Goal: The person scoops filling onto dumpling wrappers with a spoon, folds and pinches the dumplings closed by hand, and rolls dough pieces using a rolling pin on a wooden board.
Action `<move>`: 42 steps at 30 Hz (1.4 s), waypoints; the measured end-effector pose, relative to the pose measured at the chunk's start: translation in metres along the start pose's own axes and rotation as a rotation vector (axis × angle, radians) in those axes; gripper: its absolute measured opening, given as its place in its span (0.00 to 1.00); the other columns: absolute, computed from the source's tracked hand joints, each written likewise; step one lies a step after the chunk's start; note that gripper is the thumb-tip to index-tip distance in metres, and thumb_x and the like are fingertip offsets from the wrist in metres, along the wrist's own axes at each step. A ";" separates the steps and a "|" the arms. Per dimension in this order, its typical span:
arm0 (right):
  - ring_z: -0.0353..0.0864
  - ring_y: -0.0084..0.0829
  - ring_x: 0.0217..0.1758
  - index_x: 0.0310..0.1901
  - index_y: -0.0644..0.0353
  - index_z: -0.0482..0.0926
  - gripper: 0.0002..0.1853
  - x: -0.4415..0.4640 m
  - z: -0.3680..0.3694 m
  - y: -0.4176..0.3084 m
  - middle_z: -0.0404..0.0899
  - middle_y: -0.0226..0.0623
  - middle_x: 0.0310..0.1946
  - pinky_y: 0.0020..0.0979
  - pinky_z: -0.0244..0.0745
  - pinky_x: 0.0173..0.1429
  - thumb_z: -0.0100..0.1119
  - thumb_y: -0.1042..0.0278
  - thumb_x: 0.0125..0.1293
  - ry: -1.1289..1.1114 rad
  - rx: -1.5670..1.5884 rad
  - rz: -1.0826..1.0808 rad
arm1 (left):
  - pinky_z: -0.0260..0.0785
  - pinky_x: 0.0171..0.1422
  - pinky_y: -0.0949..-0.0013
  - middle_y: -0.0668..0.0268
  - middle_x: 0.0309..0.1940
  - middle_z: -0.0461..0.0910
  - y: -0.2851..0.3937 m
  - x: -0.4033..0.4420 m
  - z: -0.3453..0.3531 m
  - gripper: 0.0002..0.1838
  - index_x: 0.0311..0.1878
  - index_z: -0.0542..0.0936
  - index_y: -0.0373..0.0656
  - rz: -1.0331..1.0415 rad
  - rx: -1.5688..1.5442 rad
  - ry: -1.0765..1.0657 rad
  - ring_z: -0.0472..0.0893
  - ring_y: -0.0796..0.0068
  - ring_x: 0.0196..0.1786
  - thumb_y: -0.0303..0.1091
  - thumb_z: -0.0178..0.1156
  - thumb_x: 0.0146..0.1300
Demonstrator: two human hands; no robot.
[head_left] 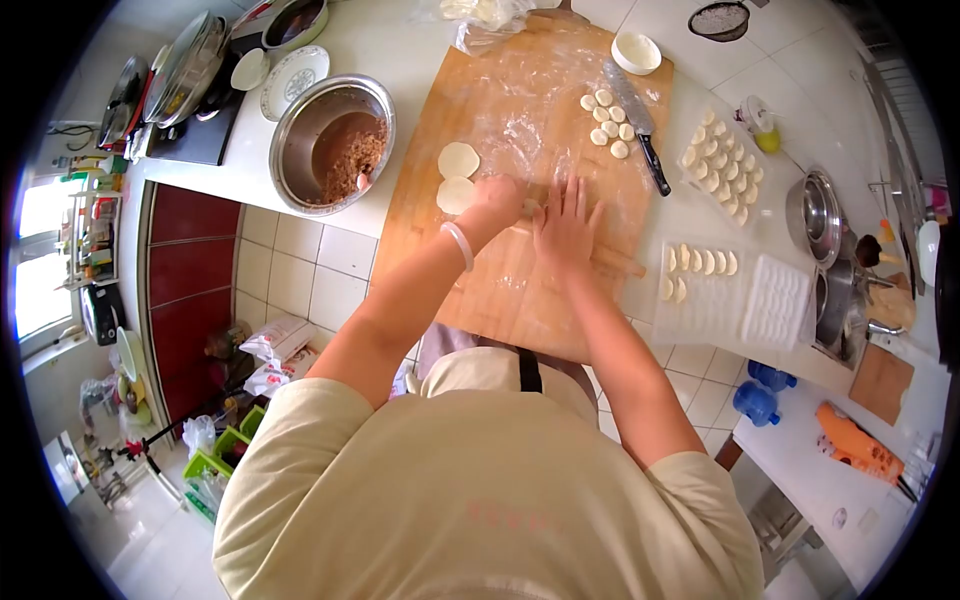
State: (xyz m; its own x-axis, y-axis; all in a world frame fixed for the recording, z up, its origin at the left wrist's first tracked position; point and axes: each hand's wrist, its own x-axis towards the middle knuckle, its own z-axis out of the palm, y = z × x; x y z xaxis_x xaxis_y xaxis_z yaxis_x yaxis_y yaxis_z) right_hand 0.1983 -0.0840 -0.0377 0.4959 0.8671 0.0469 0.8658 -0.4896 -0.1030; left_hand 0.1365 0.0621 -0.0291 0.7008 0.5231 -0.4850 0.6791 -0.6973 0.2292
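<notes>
A wooden board (470, 290) dusted with flour lies before me. My right hand (568, 225) rests flat with its fingers stretched over a wooden rolling pin (622, 262), whose right end sticks out past the hand. Just left of it, my left hand (497, 198), a bracelet on its wrist, is closed low over the board; its fingertips are hidden. A bit of pale dough (531, 207) shows between the hands. Two round dough wrappers (459, 160) lie beside my left hand. Farther right are several small dough pieces (607, 130) and a knife (640, 120).
To the left stands a steel bowl (280, 150) of brown minced filling, near a patterned plate (296, 82). A small white bowl (636, 53) sits at the board's far right corner. On the right, trays hold formed dumplings (722, 165) and a few more dumplings (708, 262).
</notes>
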 end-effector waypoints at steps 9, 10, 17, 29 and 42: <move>0.47 0.44 0.78 0.70 0.64 0.60 0.33 -0.011 -0.006 -0.007 0.53 0.49 0.73 0.62 0.36 0.75 0.43 0.49 0.71 -0.046 0.057 0.023 | 0.77 0.49 0.62 0.60 0.45 0.84 0.015 -0.021 -0.023 0.14 0.46 0.84 0.46 -0.067 0.024 -0.140 0.84 0.60 0.50 0.35 0.65 0.54; 0.46 0.46 0.79 0.70 0.64 0.59 0.33 -0.001 -0.003 -0.001 0.52 0.50 0.74 0.62 0.34 0.76 0.45 0.49 0.70 0.014 0.028 0.007 | 0.77 0.49 0.62 0.60 0.45 0.84 0.017 -0.014 -0.018 0.14 0.45 0.84 0.47 -0.064 0.011 -0.115 0.84 0.60 0.50 0.34 0.66 0.53; 0.50 0.45 0.77 0.69 0.66 0.60 0.32 -0.085 -0.009 -0.013 0.56 0.49 0.72 0.62 0.37 0.75 0.43 0.50 0.72 -0.106 0.136 -0.089 | 0.76 0.44 0.60 0.62 0.38 0.85 -0.027 -0.018 0.027 0.11 0.41 0.85 0.50 -0.088 -0.198 0.145 0.84 0.59 0.44 0.41 0.61 0.58; 0.51 0.44 0.77 0.71 0.58 0.59 0.33 -0.115 -0.018 -0.007 0.56 0.47 0.73 0.59 0.36 0.76 0.51 0.53 0.68 -0.100 0.286 -0.210 | 0.73 0.53 0.58 0.60 0.45 0.82 -0.043 -0.082 -0.006 0.14 0.47 0.83 0.51 -0.139 -0.405 0.038 0.80 0.59 0.52 0.38 0.60 0.57; 0.58 0.32 0.75 0.68 0.51 0.66 0.27 -0.096 0.002 0.010 0.64 0.34 0.70 0.50 0.41 0.77 0.49 0.55 0.69 0.006 0.219 -0.201 | 0.66 0.67 0.59 0.57 0.60 0.72 0.040 0.159 -0.045 0.22 0.60 0.74 0.40 0.629 -0.040 0.579 0.70 0.55 0.64 0.29 0.54 0.61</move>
State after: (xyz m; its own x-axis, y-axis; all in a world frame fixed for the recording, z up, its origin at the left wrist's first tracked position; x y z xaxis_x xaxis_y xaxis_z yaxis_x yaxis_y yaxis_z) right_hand 0.1595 -0.1719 -0.0454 0.3172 0.9437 0.0940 0.9120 -0.2763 -0.3032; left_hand 0.2847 0.1398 -0.0591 0.9437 0.2196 0.2475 0.1255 -0.9297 0.3462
